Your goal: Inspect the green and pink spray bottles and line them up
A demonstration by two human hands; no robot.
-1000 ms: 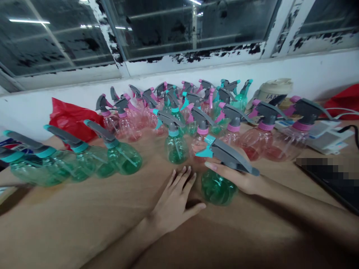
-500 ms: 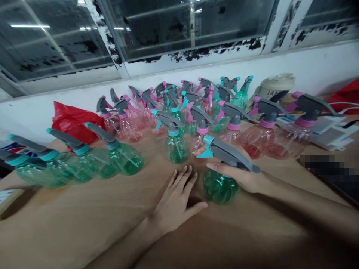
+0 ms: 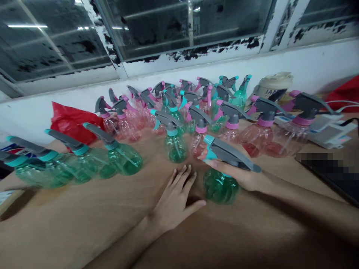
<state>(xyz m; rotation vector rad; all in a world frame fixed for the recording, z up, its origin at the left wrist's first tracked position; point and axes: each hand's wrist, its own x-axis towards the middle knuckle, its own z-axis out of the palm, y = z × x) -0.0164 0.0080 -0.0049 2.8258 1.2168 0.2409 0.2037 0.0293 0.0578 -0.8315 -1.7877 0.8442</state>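
My right hand (image 3: 238,173) is wrapped round the neck and trigger of a green spray bottle (image 3: 221,188) with a grey and teal spray head. The bottle is upright at the table's front, and its neck is partly hidden by my fingers. My left hand (image 3: 175,201) lies flat on the wooden table (image 3: 92,220), fingers spread, just left of that bottle and apart from it. Beyond my left fingertips stands another green spray bottle (image 3: 175,148). A pink spray bottle (image 3: 198,144) stands behind my right fingers.
Several green spray bottles (image 3: 125,158) line the left side. More pink and green ones crowd the back near the wall. A red plastic bag (image 3: 74,123) is at the back left. On the right are pink bottles (image 3: 260,138), a white device (image 3: 328,130), a lidded tub (image 3: 275,86) and a dark flat object (image 3: 331,183).
The right fingers have drawn in the teal trigger against the neck of the green spray bottle. My left hand has stayed in place; the view has shifted slightly.
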